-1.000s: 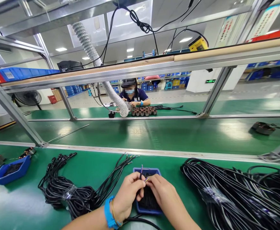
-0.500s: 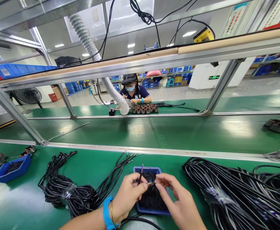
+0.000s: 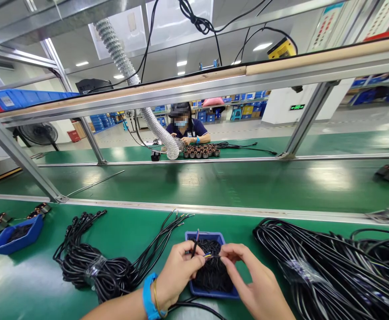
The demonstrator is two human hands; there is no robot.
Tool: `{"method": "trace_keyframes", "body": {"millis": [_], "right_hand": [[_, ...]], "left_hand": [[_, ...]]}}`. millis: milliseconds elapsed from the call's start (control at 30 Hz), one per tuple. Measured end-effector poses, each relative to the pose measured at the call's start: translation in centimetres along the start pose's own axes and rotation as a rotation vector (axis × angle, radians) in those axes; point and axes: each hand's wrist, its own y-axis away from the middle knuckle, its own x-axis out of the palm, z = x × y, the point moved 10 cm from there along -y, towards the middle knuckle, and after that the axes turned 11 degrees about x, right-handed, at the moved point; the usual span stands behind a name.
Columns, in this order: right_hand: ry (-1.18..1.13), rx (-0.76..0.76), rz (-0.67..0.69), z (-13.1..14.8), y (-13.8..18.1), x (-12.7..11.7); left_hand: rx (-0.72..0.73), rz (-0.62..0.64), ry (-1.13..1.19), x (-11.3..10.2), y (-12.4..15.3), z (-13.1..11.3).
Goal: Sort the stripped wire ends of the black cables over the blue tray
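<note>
The left hand pinches a few thin coloured wires between thumb and forefinger, close to their ends, which seems a sensible grip for keeping limp strands steady and pointing across to the other hand. A dark strand with a paler tip stands up from that hand's fingers, perhaps parted from the others to keep it out of the way. The right hand has its thumb and forefinger drawn in narrow at the far end of the wires; whether they clamp a wire or a small black piece there is too small to tell.

Right beneath both hands sits a blue tub of short black pieces, probably put there so the fingertips need hardly travel. A black cable curves out below the left wrist (its link to the wires is hidden by the hand). To the left of the left hand lies a tied cable bundle, loose ends fanned towards the hands, likely for easy picking; a larger bundle lies to the right of the right hand, well clear of the fingers.

Both forearms come in low from the near edge and angle inward, so the fingertips nearly meet over the tub. The left fingers curl tightly; the right thumb and forefinger reach out longer.
</note>
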Motion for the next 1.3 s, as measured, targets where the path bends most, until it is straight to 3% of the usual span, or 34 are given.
{"method": "trace_keyframes", "body": {"millis": [233,367,633,1300], "right_hand": [[-0.005,-0.023,0.119,-0.4,0.5,1.9],[-0.048,0.000,0.119,-0.9,0.7,2.5],[-0.297,0.240,-0.039,-2.5,0.4,0.6],[-0.327,0.207,0.003,-1.7,0.2,0.3]], "left_hand": [[0.024,0.022,-0.018,0.1,0.0,0.0],[-0.006,0.021,-0.051,0.0,-0.1,0.4],[-0.006,0.001,-0.032,-0.1,0.1,0.0],[0.025,0.027,0.009,0.4,0.3,-0.8]]}}
